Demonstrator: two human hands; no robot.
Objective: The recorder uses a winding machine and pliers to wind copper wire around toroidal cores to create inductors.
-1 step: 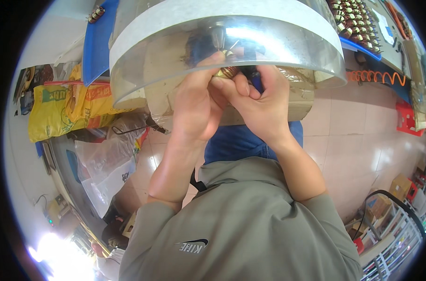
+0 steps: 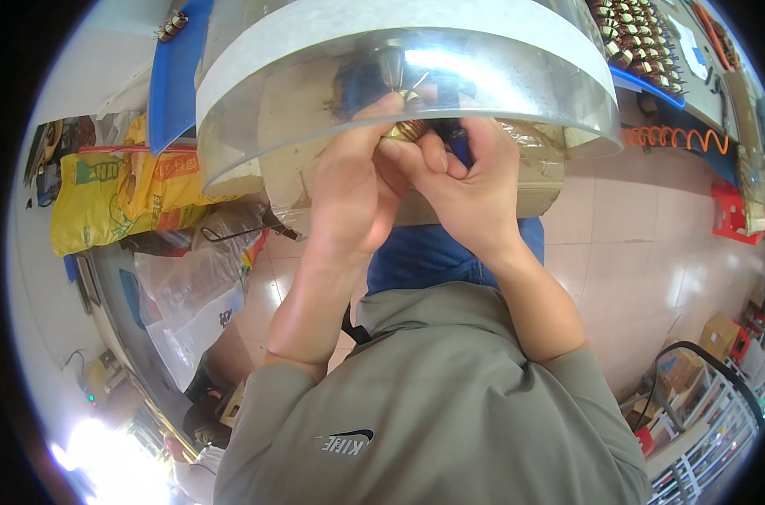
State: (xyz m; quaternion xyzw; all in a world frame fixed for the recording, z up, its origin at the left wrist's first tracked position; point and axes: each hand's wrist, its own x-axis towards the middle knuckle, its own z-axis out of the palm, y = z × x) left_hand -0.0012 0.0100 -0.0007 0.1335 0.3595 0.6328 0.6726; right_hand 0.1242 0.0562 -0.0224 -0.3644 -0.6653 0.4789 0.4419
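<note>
My left hand (image 2: 355,189) pinches a small copper-wound coil (image 2: 411,129) with cream-coloured parts, just under the edge of a clear curved shield (image 2: 315,139). A thin wire end sticks up from the coil. Close against it, my right hand (image 2: 481,192) is closed round a tool with a dark blue handle (image 2: 460,145); its working end is hidden, so its kind cannot be told. The fingertips of both hands meet at the coil. Behind the shield, a metal spindle-like part (image 2: 391,67) points down towards the coil.
At the upper right, a blue tray (image 2: 651,87) bears rows of similar coils. Another blue tray (image 2: 170,93) with a single coil (image 2: 173,27) stands upper left. Yellow bags (image 2: 96,202) lie at left. An orange coiled hose (image 2: 677,137) hangs at right. Taped cardboard (image 2: 534,181) sits beneath my hands.
</note>
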